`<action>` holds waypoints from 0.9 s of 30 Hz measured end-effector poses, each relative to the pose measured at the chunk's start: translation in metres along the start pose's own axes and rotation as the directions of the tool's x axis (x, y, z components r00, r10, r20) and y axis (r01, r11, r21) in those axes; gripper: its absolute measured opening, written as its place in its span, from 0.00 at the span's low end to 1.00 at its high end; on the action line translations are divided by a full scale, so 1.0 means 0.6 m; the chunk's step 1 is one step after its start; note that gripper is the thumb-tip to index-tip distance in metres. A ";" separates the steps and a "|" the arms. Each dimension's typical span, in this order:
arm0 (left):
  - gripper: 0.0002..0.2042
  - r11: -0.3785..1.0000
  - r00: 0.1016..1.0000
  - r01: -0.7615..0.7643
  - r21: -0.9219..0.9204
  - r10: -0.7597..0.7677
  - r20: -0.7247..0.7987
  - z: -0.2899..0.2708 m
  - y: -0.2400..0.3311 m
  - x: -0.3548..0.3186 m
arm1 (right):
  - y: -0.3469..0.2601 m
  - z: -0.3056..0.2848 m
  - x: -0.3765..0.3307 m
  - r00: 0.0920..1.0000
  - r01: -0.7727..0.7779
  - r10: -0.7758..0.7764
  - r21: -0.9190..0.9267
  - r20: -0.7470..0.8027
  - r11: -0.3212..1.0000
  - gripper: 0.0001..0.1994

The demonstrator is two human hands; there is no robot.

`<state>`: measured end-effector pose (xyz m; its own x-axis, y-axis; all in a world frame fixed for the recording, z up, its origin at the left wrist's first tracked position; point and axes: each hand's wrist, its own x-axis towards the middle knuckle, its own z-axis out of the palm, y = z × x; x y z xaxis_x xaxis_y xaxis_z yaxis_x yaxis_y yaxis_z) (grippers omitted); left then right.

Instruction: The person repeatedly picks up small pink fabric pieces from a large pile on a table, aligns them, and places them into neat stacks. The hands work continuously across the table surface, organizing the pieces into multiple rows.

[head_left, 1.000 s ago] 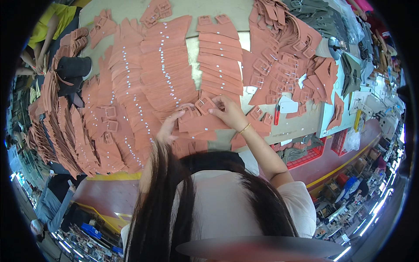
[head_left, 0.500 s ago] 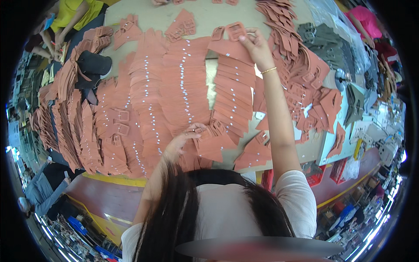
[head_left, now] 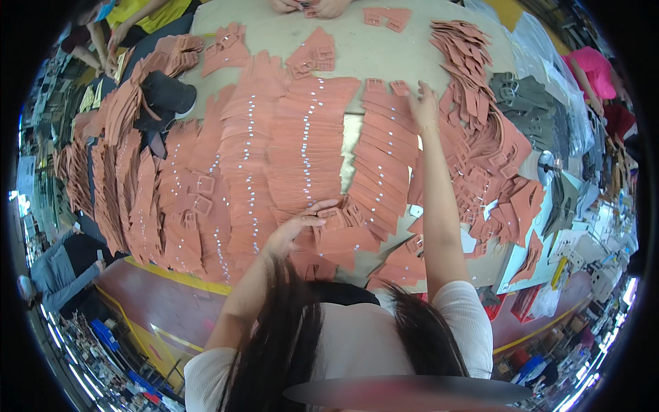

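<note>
Hugging the bench's [head_left: 398, 51] near edge, an orange buckled piece [head_left: 347, 237] lies under the left hand [head_left: 295, 235]; fingers curl by its buckle, can't tell if that grip is pinched. Right hand [head_left: 424, 106]: grip fairly wide, nothing seen in it, just beside the buckled ends of the fanned row [head_left: 384, 161], toward the far edge. Likely risk: right forearm [head_left: 443, 206] brushes loosely overlapped pieces, skewing the row; buckles could snag neighbours. Crowding: heaped buckled pieces [head_left: 473, 182] toward right edge, dense rows [head_left: 309, 151] to the left, both limit sideways room. Also black object [head_left: 168, 93] toward left edge, grey pieces [head_left: 525, 103] near far right corner, another person's hands [head_left: 331, 7] toward far edge.
</note>
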<state>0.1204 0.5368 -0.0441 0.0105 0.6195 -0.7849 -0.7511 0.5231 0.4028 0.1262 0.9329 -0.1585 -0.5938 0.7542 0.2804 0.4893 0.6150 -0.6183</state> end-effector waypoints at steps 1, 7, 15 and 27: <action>0.30 0.997 0.997 -0.057 -0.043 0.059 0.047 0.004 0.007 0.003 | -0.018 -0.014 -0.023 0.994 -0.049 0.046 0.031 0.097 0.998 0.20; 0.26 0.993 0.991 -0.117 -0.012 0.116 -0.061 0.010 0.031 0.002 | -0.127 -0.131 -0.239 0.320 -0.546 -0.049 0.226 0.946 0.807 0.26; 0.26 0.947 0.966 -0.217 -0.235 0.243 0.089 0.001 -0.002 0.030 | -0.146 -0.156 -0.381 0.602 -0.620 0.115 0.372 0.790 0.691 0.20; 0.28 0.976 0.978 -0.210 -0.058 0.209 -0.026 -0.030 -0.043 0.043 | -0.135 -0.183 -0.337 0.627 -0.479 0.116 0.264 0.770 0.837 0.19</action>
<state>0.1280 0.5287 -0.0832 -0.1637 0.7001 -0.6950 -0.7736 0.3460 0.5308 0.2767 0.7559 -0.0841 -0.8077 0.3671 -0.4613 0.5254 0.0934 -0.8457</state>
